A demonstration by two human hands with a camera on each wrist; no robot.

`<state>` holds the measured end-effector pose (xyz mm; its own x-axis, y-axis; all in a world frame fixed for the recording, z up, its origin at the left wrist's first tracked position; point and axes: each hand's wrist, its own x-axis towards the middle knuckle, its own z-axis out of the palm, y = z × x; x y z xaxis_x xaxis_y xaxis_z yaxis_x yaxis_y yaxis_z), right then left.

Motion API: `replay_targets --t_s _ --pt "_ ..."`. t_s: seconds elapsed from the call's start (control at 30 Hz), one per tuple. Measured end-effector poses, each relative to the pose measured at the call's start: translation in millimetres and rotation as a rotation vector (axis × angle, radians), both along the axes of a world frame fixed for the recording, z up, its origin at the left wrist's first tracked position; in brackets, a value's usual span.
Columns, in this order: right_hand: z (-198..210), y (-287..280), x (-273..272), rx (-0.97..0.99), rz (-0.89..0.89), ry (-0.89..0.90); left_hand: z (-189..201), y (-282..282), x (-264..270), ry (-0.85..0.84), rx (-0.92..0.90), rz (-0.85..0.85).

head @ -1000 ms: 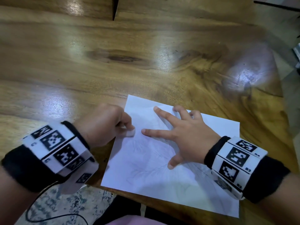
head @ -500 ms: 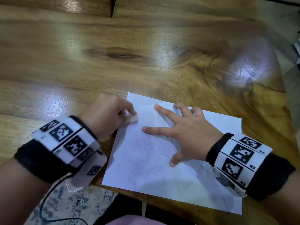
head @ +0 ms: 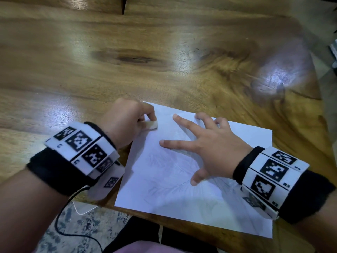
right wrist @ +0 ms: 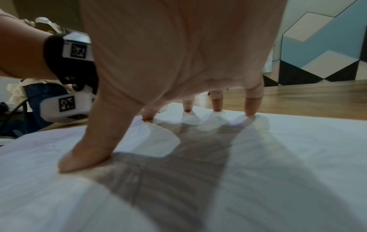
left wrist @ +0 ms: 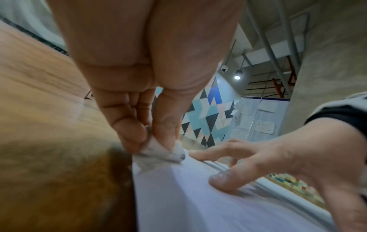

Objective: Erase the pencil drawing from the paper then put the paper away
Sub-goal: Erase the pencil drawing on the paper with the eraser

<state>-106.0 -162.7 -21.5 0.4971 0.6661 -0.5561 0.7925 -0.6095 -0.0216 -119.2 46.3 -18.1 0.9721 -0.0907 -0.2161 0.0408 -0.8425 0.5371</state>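
A white sheet of paper (head: 164, 179) with faint pencil lines lies on the wooden table near its front edge. My left hand (head: 127, 121) pinches a small white eraser (head: 152, 124) between thumb and fingers and presses it on the paper's far left corner; the left wrist view shows the eraser (left wrist: 158, 150) smudged grey at its tip. My right hand (head: 206, 148) lies spread on the paper (right wrist: 278, 149), fingertips (right wrist: 251, 109) and thumb pressing it flat. Darker pencil strokes (head: 164, 189) show near the thumb.
The wooden table (head: 127, 61) stretches bare beyond the paper. Its front edge runs just below the sheet, with speckled floor (head: 87, 225) and a black cable (head: 62, 225) underneath. A patterned wall (left wrist: 206, 109) stands in the background.
The left hand has slid the eraser away from me along the paper's left edge towards the far corner. The right hand has stayed spread on the sheet.
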Motion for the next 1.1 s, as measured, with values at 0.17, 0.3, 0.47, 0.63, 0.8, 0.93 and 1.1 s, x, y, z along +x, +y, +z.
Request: replay_targets --t_s 0.17,0.3,0.47,0.63,0.8,0.93,1.1 --pt "1 1 1 0.006 -0.005 0.016 2 10 -26 0.231 0.026 -0.138" --pt "1 0 -1 0.016 0.000 0.007 2 4 -10 0.118 0.001 -0.040" --pt "-3 -5 -5 0.058 -0.060 0.047 -3 -1 7 0.064 0.041 -0.011" --pt "-5 -9 -7 0.074 -0.078 0.042 4 -8 13 -0.002 0.012 -0.012" --pt "-1 -9 -6 0.085 -0.080 0.058 -2 -15 18 0.005 0.028 -0.046" --pt "-2 -9 -6 0.057 -0.065 0.045 3 -8 -7 0.160 0.092 -0.183" --pt "0 -8 -6 0.051 -0.065 0.056 7 -13 25 0.045 0.058 -0.081"
